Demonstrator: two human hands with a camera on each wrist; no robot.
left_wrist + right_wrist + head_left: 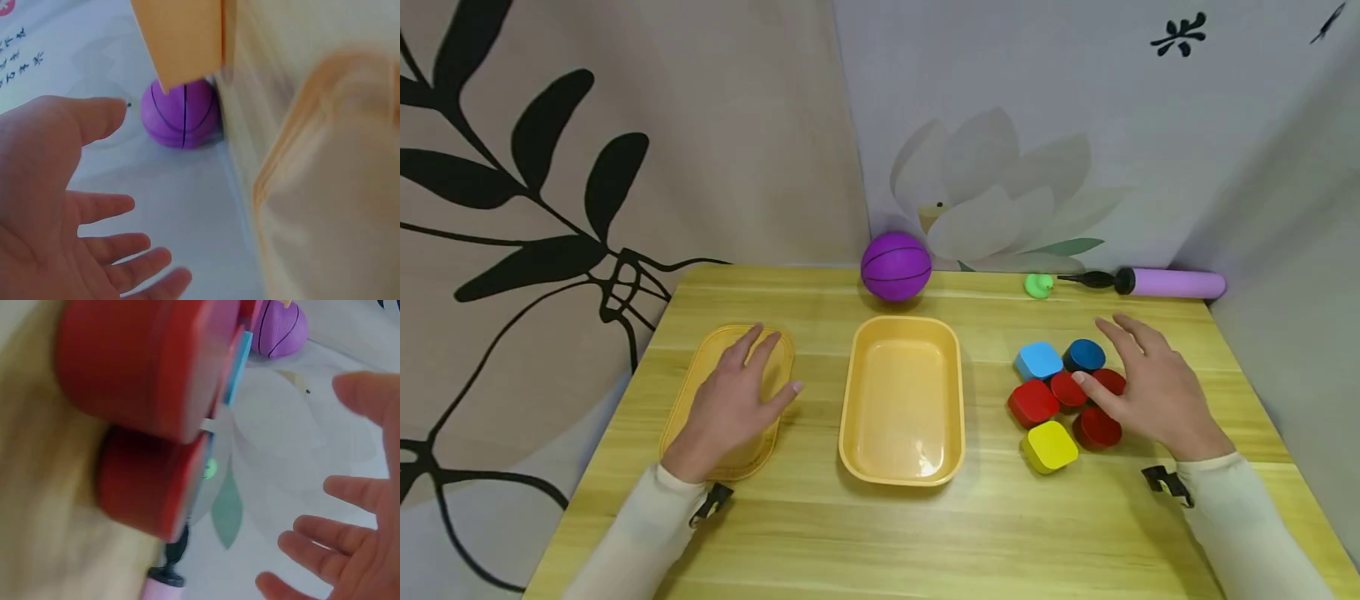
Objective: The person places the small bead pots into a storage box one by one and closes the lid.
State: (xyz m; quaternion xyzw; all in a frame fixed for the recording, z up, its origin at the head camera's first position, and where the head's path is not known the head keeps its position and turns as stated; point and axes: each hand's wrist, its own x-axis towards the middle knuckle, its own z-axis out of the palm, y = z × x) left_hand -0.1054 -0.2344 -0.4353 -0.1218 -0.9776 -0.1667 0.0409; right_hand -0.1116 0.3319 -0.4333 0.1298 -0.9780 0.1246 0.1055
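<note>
My left hand (733,404) hovers over a flat orange-yellow lid (752,454), fingers spread and holding nothing. In the left wrist view that lid (331,206) fills the right side, apart from the hand. At the table's middle sits an orange-yellow rectangular tray (901,473) with nothing in it. On the right, my right hand (1161,396) is above a cluster of blocks, its fingers loosely extended. The cluster holds a light blue block (1038,361), a dark blue round one (1084,355), a yellow one (1050,447), a red squarish one (1033,403) and several red round ones (1097,428).
Along the back edge stand a purple ball (896,267), a small green duck (1039,286) and a lilac hand pump (1176,283) with a black nozzle. Patterned cloth walls enclose the wooden table (880,542) behind and at the right.
</note>
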